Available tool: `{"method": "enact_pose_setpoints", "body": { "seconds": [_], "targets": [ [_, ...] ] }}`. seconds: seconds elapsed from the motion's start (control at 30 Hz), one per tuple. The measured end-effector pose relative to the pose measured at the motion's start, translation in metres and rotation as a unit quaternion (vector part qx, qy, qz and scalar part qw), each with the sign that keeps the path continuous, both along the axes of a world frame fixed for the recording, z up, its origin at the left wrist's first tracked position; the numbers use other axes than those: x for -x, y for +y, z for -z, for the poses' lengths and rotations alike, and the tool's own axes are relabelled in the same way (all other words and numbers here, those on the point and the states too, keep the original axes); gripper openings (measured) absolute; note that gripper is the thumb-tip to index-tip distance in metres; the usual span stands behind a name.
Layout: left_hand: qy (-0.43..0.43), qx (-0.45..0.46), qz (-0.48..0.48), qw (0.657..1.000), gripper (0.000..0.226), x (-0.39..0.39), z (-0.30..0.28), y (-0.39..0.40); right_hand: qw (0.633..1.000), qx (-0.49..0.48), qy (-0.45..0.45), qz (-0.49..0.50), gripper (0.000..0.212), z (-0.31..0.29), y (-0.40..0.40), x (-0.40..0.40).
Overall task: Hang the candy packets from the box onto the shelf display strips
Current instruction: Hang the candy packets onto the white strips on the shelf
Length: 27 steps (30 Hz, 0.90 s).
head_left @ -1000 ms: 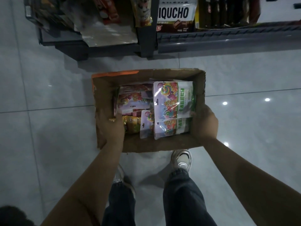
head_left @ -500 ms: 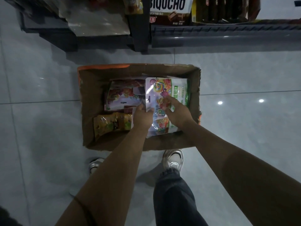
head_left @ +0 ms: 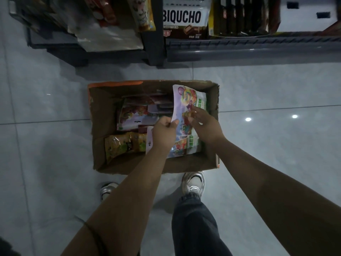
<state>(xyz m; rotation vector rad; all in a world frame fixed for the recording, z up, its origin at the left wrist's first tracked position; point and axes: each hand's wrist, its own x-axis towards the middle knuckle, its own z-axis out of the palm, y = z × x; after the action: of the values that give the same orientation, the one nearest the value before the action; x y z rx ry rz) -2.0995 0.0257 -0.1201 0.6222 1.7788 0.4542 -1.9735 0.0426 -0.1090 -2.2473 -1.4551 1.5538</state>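
We look down on a cardboard box (head_left: 103, 115) standing on the grey tiled floor (head_left: 46, 145), and we place everything else from that box. Over its right half both hands meet on one candy packet (head_left: 186, 100), a pale purple one with a rainbow lollipop print and a green band along its right edge. The left hand (head_left: 164, 133) pinches the packet's left edge between thumb and curled fingers, and the packet bows upward from that grip, its top corner reaching the box's far wall. The right hand (head_left: 204, 124) lies on the packet's face with fingers bent over the print; we cannot tell whether it grips or only touches. Beneath these hands another packet of the same print (head_left: 186, 146) lies in the box's near right corner. A yellow-orange packet (head_left: 125, 145) lies in the near left part, and more purple packets (head_left: 136, 115) lie behind it. Beyond the box's far wall stands the shelf (head_left: 239, 50), carrying a pack lettered BIQUCHO (head_left: 184, 21). Just outside the near wall are two pale shoes (head_left: 193, 183).
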Motion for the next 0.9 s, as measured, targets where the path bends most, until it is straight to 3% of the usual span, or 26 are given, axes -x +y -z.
{"method": "enact_pose_setpoints", "body": {
  "seconds": [0.33, 0.43, 0.6, 0.8, 0.9],
  "targets": [
    [0.073, -0.114, 0.151, 0.979, 0.028, 0.023, -0.137, 0.023, 0.991, -0.088, 0.07, 0.074, 0.047, -0.108, 0.005, -0.002],
    [0.089, -0.139, 0.213, 0.963, 0.019, 0.045, -0.205, 0.025, 0.983, -0.118, 0.116, 0.079, 0.056, -0.172, 0.007, 0.005],
    [0.022, -0.161, 0.235, 0.958, 0.03, 0.075, -0.343, 0.027, 0.971, -0.154, 0.173, 0.064, 0.076, -0.316, 0.009, 0.017],
    [-0.05, -0.182, 0.285, 0.94, 0.029, 0.09, -0.517, 0.032, 0.955, -0.158, 0.24, 0.075, 0.031, -0.483, 0.001, 0.012],
    [-0.047, -0.197, 0.285, 0.937, 0.024, 0.087, -0.585, 0.041, 0.948, -0.202, 0.231, 0.086, 0.022, -0.547, 0.001, 0.008]
  ]
}}
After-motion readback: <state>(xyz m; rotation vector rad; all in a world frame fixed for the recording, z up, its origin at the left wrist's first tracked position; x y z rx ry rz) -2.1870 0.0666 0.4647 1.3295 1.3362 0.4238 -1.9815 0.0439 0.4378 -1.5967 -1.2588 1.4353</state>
